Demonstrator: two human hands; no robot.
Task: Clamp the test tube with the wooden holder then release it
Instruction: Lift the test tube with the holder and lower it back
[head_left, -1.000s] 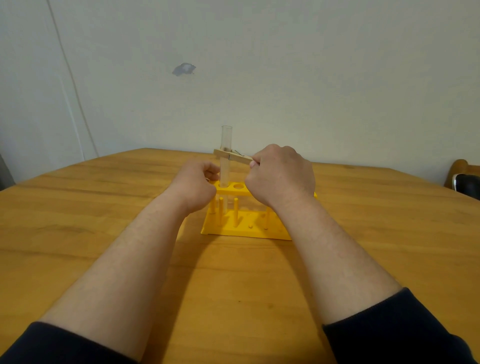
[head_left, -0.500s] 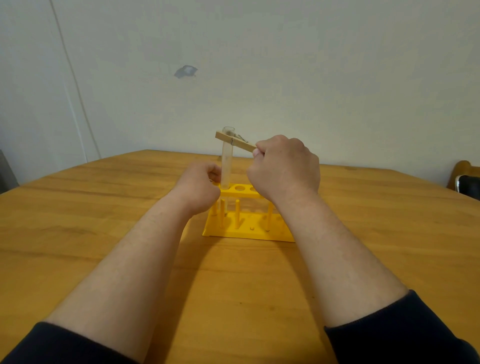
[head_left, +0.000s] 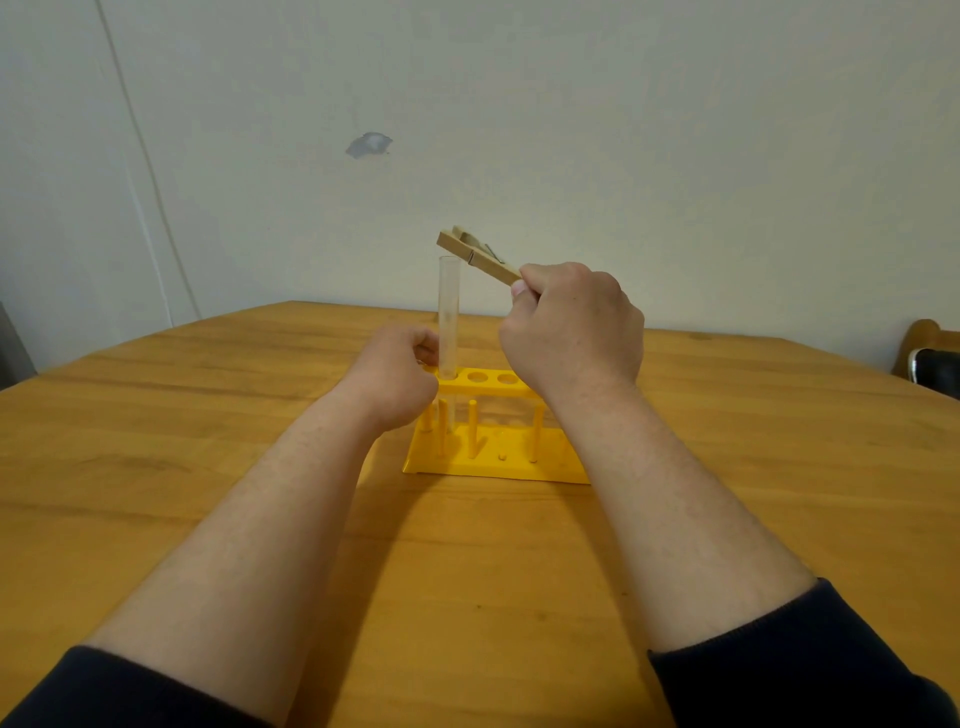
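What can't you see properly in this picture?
- Head view: the left hand curls by the test tube, hiding whether its fingers touch the glass.
- The right hand covers the back end of the wooden holder.
- The right forearm hides the right end of the yellow rack.
- The chair is cut off by the right edge.
- Whether the clear tube holds anything is too faint to tell.

At the centre of the frame a clear test tube (head_left: 448, 317) stands upright in the leftmost hole of a yellow rack (head_left: 493, 465) on a wooden table (head_left: 156, 426). The left hand (head_left: 397, 379) rests closed against the rack's left end, beside the tube. The right hand (head_left: 574, 327) grips the handle of a wooden holder (head_left: 478, 255), tilted up-left, its tip just above the tube's mouth, apart from it.
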